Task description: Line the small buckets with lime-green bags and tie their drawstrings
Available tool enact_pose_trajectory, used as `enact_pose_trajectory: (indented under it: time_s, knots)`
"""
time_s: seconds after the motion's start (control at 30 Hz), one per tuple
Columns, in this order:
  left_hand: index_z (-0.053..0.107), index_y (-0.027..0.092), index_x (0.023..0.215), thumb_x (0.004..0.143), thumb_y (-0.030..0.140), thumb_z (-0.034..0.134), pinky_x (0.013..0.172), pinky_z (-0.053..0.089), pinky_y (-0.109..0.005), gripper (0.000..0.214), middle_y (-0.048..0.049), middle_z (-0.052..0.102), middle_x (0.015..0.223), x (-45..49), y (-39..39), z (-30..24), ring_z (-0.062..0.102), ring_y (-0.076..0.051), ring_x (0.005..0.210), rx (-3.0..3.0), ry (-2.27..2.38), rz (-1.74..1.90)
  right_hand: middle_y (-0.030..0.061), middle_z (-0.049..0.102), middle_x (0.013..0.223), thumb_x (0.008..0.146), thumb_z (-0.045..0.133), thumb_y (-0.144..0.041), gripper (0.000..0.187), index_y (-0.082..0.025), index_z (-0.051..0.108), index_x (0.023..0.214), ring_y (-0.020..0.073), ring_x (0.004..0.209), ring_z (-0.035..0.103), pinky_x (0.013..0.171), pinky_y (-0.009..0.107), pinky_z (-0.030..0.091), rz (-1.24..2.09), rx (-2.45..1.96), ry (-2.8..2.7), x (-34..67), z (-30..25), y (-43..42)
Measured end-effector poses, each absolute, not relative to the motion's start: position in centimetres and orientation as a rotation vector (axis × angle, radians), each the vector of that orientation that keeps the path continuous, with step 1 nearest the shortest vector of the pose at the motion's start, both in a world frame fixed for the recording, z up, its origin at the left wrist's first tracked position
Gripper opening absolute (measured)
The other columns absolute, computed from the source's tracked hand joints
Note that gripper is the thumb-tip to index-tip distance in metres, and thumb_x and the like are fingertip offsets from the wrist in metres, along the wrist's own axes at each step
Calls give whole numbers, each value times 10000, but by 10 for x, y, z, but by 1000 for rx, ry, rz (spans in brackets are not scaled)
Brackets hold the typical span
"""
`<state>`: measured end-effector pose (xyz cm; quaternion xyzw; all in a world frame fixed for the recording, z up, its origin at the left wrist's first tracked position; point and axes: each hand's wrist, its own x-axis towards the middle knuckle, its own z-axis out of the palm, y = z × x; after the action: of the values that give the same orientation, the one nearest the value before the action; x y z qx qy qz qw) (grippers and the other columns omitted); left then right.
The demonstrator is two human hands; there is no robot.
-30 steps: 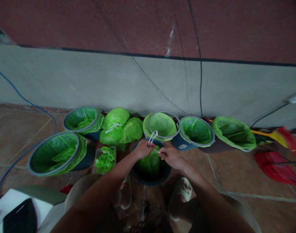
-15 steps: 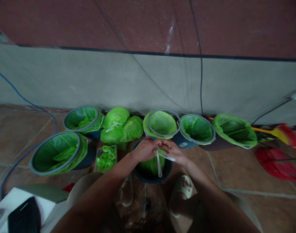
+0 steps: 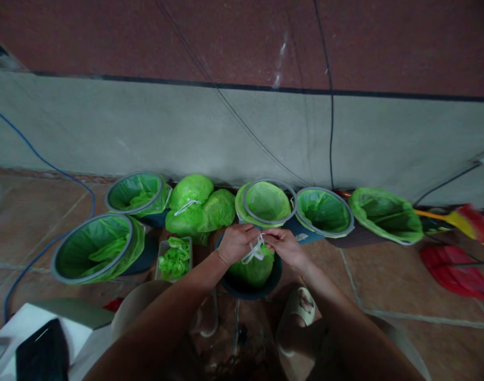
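Observation:
A green garbage bag sits gathered at its neck inside a dark trash bin between my feet. White drawstring loops around the gathered top. My left hand is closed with its fingertips pinching the drawstring from the left. From the right, my right hand pinches the drawstring too, its fingertips close to those of the left. The exact ends held are too small to make out. Left of the bin, a clear plastic box holds several folded green bags.
Several lined bins, such as a grey-rimmed bin and a brown bin, line the wall. Filled, tied green bags lean among them. A red dustpan lies right; a phone rests on a white box lower left.
The drawstring's long hanging ends have been drawn up into loops at the bag's neck. My hands have moved slightly apart, and more of the bag shows below them.

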<state>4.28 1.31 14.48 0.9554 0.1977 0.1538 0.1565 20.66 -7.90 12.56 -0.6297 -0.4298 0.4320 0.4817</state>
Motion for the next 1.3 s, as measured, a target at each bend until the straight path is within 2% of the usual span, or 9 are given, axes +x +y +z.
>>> enact_pose_trajectory:
  time_s: [0.17, 0.33, 0.5, 0.67, 0.77, 0.87, 1.0, 1.1, 1.3]
  knots:
    - [677, 190, 880, 983, 301, 418, 684, 423, -255, 300, -58, 660, 846, 43, 15, 143, 613, -165, 774, 2681, 645, 317, 107, 669, 994, 899, 479, -221, 207, -188, 683, 905, 216, 893, 626, 797, 326, 471, 281, -1982, -1604, 206, 136, -81]
    - [676, 187, 846, 912, 244, 496, 716, 431, -280, 200, -63, 691, 859, 41, 17, 139, 637, -199, 813, 2583, 781, 219, 161, 692, 954, 929, 425, -178, 259, -156, 681, 906, 253, 875, 656, 752, 333, 470, 118, -2384, -1650, 208, 138, -85]
    - [651, 183, 697, 875, 250, 533, 679, 415, -273, 223, -20, 651, 693, 45, 23, 132, 606, -169, 704, 2213, 1017, 249, 153, 704, 953, 878, 463, -167, 250, -139, 708, 917, 234, 830, 663, 734, 321, 459, 251, -2461, -1422, 216, 129, -82]
    - [571, 173, 582, 812, 312, 593, 537, 380, -243, 269, 46, 485, 493, 53, 23, 134, 464, -97, 482, 1439, 884, 414, 41, 688, 751, 772, 563, -312, 182, -178, 683, 801, 171, 701, 618, 665, 280, 458, 824, -1817, -858, 213, 126, -76]
    - [591, 157, 615, 764, 402, 651, 462, 339, -227, 293, 53, 478, 486, 55, 16, 140, 423, -72, 420, 1140, 796, 457, -19, 614, 626, 702, 644, -378, 208, -190, 653, 790, 106, 519, 491, 505, 236, 352, 1060, -1521, -648, 206, 132, -76]
    - [529, 160, 593, 720, 493, 701, 432, 326, -218, 396, 28, 556, 555, 56, 10, 144, 438, -58, 411, 1018, 741, 441, -57, 529, 547, 671, 682, -397, 236, -189, 639, 774, 67, 439, 353, 447, 227, 230, 1167, -1453, -642, 203, 142, -76]
    - [550, 150, 633, 711, 547, 713, 454, 361, -217, 436, 22, 566, 582, 56, 10, 141, 472, -65, 442, 1000, 752, 404, -50, 520, 562, 640, 738, -443, 309, -176, 672, 781, 77, 497, 391, 491, 233, 271, 1173, -1523, -696, 208, 146, -77]
    - [586, 141, 661, 716, 503, 711, 492, 383, -223, 387, 28, 545, 558, 55, 14, 137, 484, -75, 471, 1040, 757, 401, -47, 517, 558, 634, 753, -460, 336, -167, 697, 790, 76, 505, 385, 502, 237, 276, 1153, -1537, -752, 211, 144, -78]
    - [663, 135, 779, 593, 220, 768, 590, 388, -218, 230, 40, 578, 642, 56, 12, 128, 500, -85, 598, 1356, 626, 366, -50, 491, 480, 688, 738, -495, 345, -157, 688, 736, 70, 461, 375, 476, 233, 251, 1292, -1517, -924, 207, 146, -82]
